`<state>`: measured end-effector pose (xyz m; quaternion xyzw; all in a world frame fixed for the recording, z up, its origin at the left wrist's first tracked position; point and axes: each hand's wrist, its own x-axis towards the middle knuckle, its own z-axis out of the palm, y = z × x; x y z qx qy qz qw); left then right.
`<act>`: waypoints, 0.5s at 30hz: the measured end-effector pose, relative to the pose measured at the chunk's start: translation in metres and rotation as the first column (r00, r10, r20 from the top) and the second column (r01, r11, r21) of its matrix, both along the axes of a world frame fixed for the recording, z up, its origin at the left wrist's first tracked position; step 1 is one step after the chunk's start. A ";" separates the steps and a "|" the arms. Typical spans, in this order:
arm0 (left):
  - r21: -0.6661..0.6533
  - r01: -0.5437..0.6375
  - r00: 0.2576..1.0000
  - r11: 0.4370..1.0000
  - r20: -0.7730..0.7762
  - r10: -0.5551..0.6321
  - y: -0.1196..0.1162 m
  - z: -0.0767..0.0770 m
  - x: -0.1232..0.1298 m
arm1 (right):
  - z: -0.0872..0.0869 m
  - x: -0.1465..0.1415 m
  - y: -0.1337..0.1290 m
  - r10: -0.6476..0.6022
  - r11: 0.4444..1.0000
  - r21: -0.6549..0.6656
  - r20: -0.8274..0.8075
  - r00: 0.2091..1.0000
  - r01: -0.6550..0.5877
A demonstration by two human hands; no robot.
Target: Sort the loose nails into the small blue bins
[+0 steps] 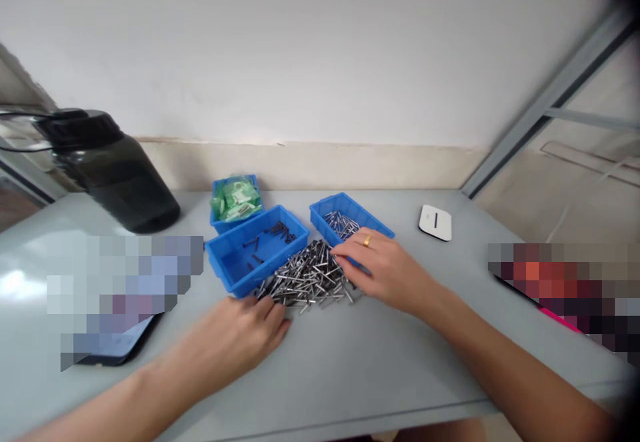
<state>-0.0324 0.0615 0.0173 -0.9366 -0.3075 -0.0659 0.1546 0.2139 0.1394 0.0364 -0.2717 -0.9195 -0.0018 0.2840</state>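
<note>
A heap of thin silver and dark screw-like pieces [307,275] lies on the grey table. At its left front edge is my left hand [250,329], knuckles up, its fingers curled down at the pieces; the fingertips are hidden. My right hand [385,269], with a gold ring, reaches into the heap's right side. Its fingers are closed toward the thumb, and what they grip is too small to make out. Behind the heap, a blue bin [225,262] holds several dark screws [283,231]. Another blue bin [373,221], partly covered by my right hand, contains silver pieces [343,223].
A small blue bin with green plastic packets [237,195] stands at the back. Left are a dark bottle [125,182] and a phone [115,342] with a blurred screen. A white square device [435,223] lies right, near another blurred object [560,289]. A wall closes the back.
</note>
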 end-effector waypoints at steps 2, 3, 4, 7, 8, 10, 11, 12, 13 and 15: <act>-0.038 -0.041 0.999 0.998 0.014 0.042 -0.001 0.000 0.002 | 0.002 0.001 0.000 0.011 1.000 0.000 -0.001 1.000 -0.011; -0.070 -0.067 0.997 0.995 0.027 0.069 -0.001 0.001 0.003 | 0.002 0.001 -0.001 0.016 1.000 0.000 0.004 1.000 -0.016; -0.107 -0.094 0.994 0.990 0.040 0.099 -0.002 0.001 0.004 | 0.003 0.001 -0.001 0.019 1.000 -0.001 0.013 1.000 -0.019; -0.204 -0.136 0.985 0.970 0.072 0.154 -0.003 0.003 0.006 | 0.003 0.001 -0.004 0.041 0.999 0.007 0.049 0.998 -0.042; -0.210 -0.133 0.984 0.969 0.087 0.154 -0.003 0.003 0.006 | 0.003 0.001 -0.004 0.051 0.999 0.014 0.058 0.997 -0.051; -0.177 -0.126 0.984 0.976 0.106 0.146 -0.002 0.001 0.006 | 0.003 0.001 -0.004 0.066 0.997 0.028 0.064 0.996 -0.067; -0.139 -0.120 0.985 0.983 0.110 0.136 -0.002 0.001 0.005 | 0.002 0.001 -0.004 0.070 0.997 0.033 0.065 0.995 -0.073; -0.091 -0.112 0.987 0.990 0.110 0.122 -0.001 0.000 0.005 | 0.002 0.001 -0.003 0.072 0.997 0.036 0.066 0.995 -0.075; -0.038 -0.098 0.989 0.995 0.111 0.101 -0.001 -0.001 0.003 | 0.002 0.001 -0.003 0.075 0.996 0.038 0.070 0.995 -0.077; 0.041 -0.072 0.988 0.997 0.137 0.065 -0.001 -0.002 -0.001 | 0.002 0.002 -0.003 0.080 0.995 0.044 0.085 0.993 -0.084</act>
